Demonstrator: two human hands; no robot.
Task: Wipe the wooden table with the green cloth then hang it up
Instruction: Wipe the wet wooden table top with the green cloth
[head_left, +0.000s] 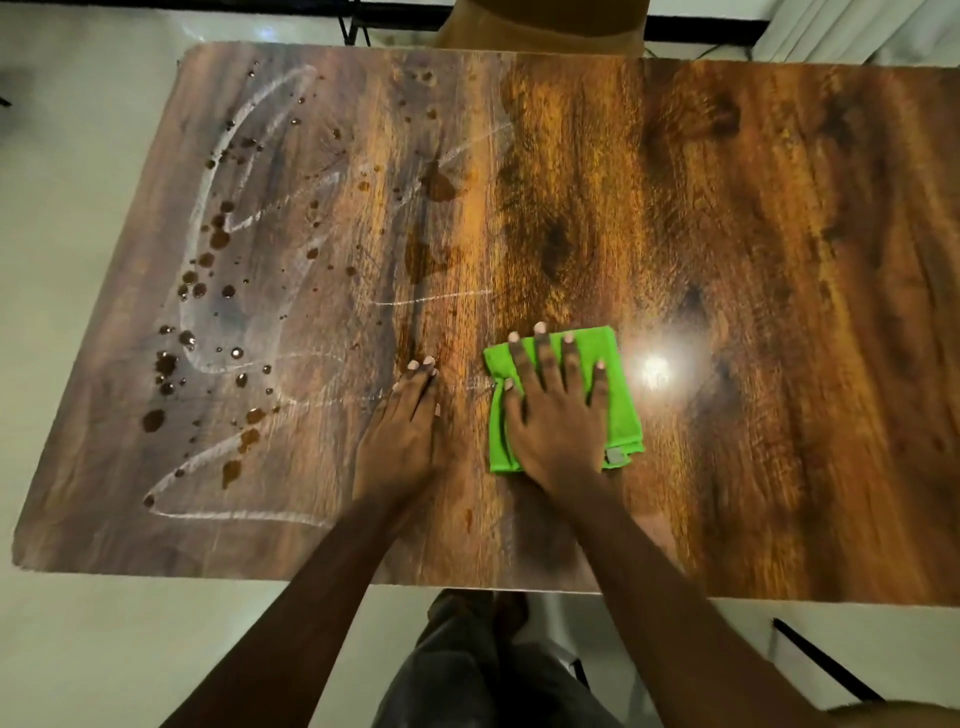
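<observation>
A folded cloth (623, 405) is pressed on the wooden table (779, 234) under the right hand (558, 421); the left hand (400, 441) is laid flat just left of it, with spilled drops (218, 239) scattered farther left.

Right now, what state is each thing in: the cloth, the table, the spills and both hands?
cloth: folded, flat on the table, pressed under the right hand.
table: spotted and streaked on its left part; no drops visible on the right.
spills: brown drops, not yet wiped.
right hand: fingers spread, pressing the cloth.
left hand: flat on bare wood, beside the cloth.
</observation>
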